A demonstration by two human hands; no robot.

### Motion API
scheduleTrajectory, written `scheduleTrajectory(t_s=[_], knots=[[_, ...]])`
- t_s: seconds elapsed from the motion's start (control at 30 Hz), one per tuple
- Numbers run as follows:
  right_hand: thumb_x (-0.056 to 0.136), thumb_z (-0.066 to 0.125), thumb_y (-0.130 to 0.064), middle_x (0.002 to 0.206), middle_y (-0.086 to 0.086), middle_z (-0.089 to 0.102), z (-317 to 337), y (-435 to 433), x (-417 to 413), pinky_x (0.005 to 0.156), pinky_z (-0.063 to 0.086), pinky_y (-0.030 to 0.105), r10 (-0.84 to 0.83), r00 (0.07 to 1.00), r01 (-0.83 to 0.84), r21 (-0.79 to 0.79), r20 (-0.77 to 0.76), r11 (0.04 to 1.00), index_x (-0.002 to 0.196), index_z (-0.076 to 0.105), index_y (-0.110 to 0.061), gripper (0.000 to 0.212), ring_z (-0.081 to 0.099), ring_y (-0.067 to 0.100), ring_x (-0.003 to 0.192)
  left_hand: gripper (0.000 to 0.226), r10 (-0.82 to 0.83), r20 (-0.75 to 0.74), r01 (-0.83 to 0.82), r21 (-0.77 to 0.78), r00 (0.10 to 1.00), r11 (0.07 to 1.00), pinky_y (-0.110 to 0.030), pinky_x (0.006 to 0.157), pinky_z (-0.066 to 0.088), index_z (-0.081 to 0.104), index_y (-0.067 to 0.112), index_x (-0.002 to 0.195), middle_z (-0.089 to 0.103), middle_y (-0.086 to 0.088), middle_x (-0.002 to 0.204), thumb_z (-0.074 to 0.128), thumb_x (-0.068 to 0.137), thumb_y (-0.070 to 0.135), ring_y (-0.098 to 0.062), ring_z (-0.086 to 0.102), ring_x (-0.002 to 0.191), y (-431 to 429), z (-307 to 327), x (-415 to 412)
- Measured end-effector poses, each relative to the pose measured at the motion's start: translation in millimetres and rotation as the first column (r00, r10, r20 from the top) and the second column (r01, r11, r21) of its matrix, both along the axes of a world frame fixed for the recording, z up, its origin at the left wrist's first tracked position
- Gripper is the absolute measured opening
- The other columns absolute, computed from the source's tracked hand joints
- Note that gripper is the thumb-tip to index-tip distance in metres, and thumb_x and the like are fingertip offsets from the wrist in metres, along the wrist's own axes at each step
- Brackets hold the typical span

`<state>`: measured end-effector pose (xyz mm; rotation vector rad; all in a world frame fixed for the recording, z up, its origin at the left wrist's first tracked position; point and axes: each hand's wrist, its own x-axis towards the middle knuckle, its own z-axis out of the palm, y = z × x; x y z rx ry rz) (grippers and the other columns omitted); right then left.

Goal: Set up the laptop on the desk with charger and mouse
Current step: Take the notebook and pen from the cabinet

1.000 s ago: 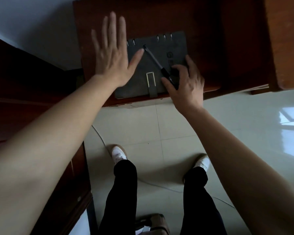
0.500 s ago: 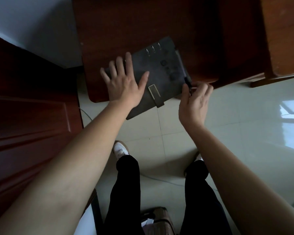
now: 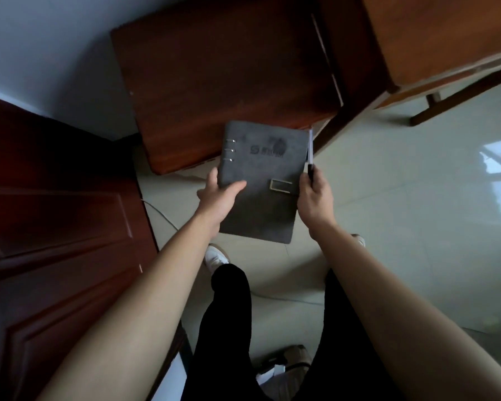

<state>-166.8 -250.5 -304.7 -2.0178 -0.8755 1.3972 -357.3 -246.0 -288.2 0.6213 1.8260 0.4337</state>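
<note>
A grey ring-bound notebook (image 3: 265, 180) with a clasp strap hangs in the air in front of the dark wooden desk (image 3: 220, 82). My left hand (image 3: 219, 195) grips its left edge, thumb on the cover. My right hand (image 3: 314, 198) holds a pen (image 3: 310, 151) upright beside the notebook's right edge. No laptop, charger or mouse shows in the head view.
A dark red door (image 3: 55, 227) stands at the left. A lighter wooden desk (image 3: 446, 39) sits at the upper right. A thin cable (image 3: 162, 215) runs over the tiled floor. A bag (image 3: 287, 369) lies by my feet at the bottom.
The notebook has come off the desk top and now hangs in my left hand. My right hand has lifted the pen off it. The view has pulled back from the desk.
</note>
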Motion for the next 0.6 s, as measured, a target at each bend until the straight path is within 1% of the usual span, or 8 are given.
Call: scheduleTrajectory(t_s=[0.07, 0.1, 0.17, 0.23, 0.3, 0.4, 0.5, 0.6], knots=[[0.107, 0.041, -0.028, 0.121, 0.002, 0.065, 5.5, -17.4, 23.6, 0.102, 0.047, 0.054, -0.084, 0.994, 0.08, -0.049, -0.066, 0.996, 0.13, 0.058, -0.02, 0.03, 0.059, 0.025, 0.108, 0.039, 0.042, 0.212, -0.039, -0.019, 0.976, 0.999, -0.049, 0.106, 0.045, 0.053, 0.03, 0.118, 0.063, -0.01, 0.125, 0.068, 0.083, 0.035, -0.029, 0.061, 0.114, -5.2, 13.3, 18.7], [0.107, 0.042, -0.027, 0.116, 0.001, 0.066, 9.2, -26.3, 36.6, 0.101, 0.049, 0.053, -0.163, 0.978, 0.153, -0.079, -0.133, 0.985, 0.122, 0.062, -0.022, 0.026, 0.06, 0.024, 0.105, 0.03, 0.051, 0.289, -0.041, -0.041, 0.956, 0.998, -0.047, 0.101, 0.049, 0.053, 0.028, 0.112, 0.066, -0.011, 0.123, 0.067, 0.085, 0.033, -0.029, 0.064, 0.109, -6.6, 22.2, 30.6], [0.107, 0.041, -0.024, 0.107, -0.001, 0.068, 18.4, -41.9, 63.9, 0.09, 0.051, 0.046, -0.339, 0.899, 0.309, -0.147, -0.278, 0.94, 0.107, 0.065, -0.025, 0.024, 0.061, 0.021, 0.1, 0.023, 0.055, 0.412, -0.02, -0.089, 0.909, 0.996, -0.037, 0.079, 0.057, 0.054, 0.024, 0.109, 0.069, -0.013, 0.116, 0.063, 0.091, 0.035, -0.023, 0.07, 0.092, -8.2, 39.6, 57.4], [0.108, 0.039, -0.024, 0.105, -0.004, 0.067, 35.8, -61.0, 100.2, 0.076, 0.048, 0.036, -0.477, 0.811, 0.429, -0.209, -0.34, 0.879, 0.107, 0.065, -0.027, 0.026, 0.061, 0.019, 0.095, 0.029, -0.059, 0.487, 0.135, -0.123, 0.871, 0.983, -0.028, 0.061, 0.057, 0.061, 0.024, 0.113, 0.075, -0.004, 0.102, 0.052, 0.097, 0.045, -0.015, 0.073, 0.08, -10.5, 62.8, 91.2], [0.108, 0.039, -0.027, 0.106, -0.007, 0.066, 58.0, -80.3, 137.6, 0.071, 0.046, 0.033, -0.537, 0.758, 0.476, -0.249, -0.371, 0.844, 0.116, 0.064, -0.03, 0.027, 0.061, 0.017, 0.088, 0.044, -0.162, 0.505, 0.291, -0.189, 0.848, 0.938, -0.032, 0.066, 0.058, 0.063, 0.029, 0.117, 0.073, 0.0, 0.108, 0.046, 0.093, 0.062, -0.016, 0.072, 0.091, -7.0, 86.0, 124.4], [0.106, 0.041, -0.03, 0.103, -0.006, 0.066, 97.9, -106.4, 202.6, 0.074, 0.049, 0.037, -0.562, 0.699, 0.501, -0.257, -0.443, 0.826, 0.121, 0.065, -0.033, 0.027, 0.063, 0.021, 0.086, 0.049, -0.336, 0.521, 0.506, -0.226, 0.785, 0.833, -0.05, 0.09, 0.051, 0.06, 0.041, 0.107, 0.06, -0.002, 0.129, 0.041, 0.083, 0.079, -0.028, 0.06, 0.116, 4.9, 117.9, 181.5], [0.107, 0.039, -0.03, 0.103, -0.002, 0.069, 141.2, -128.1, 293.7, 0.077, 0.053, 0.044, -0.564, 0.624, 0.552, -0.205, -0.541, 0.808, 0.117, 0.066, -0.036, 0.029, 0.066, 0.027, 0.089, 0.062, -0.488, 0.527, 0.652, -0.18, 0.696, 0.736, -0.048, 0.083, 0.051, 0.058, 0.042, 0.119, 0.055, -0.001, 0.136, 0.037, 0.08, 0.084, -0.026, 0.056, 0.118, 14.8, 156.3, 269.9], [0.109, 0.035, -0.032, 0.114, 0.005, 0.071, 167.2, -134.2, 366.1, 0.08, 0.056, 0.051, -0.58, 0.543, 0.601, -0.2, -0.608, 0.773, 0.13, 0.057, -0.036, 0.03, 0.068, 0.036, 0.099, 0.065, -0.528, 0.526, 0.691, -0.172, 0.667, 0.702, -0.048, 0.08, 0.052, 0.062, 0.038, 0.118, 0.059, -0.006, 0.131, 0.036, 0.08, 0.085, -0.028, 0.059, 0.115, 24.8, 180.0, 339.2]])
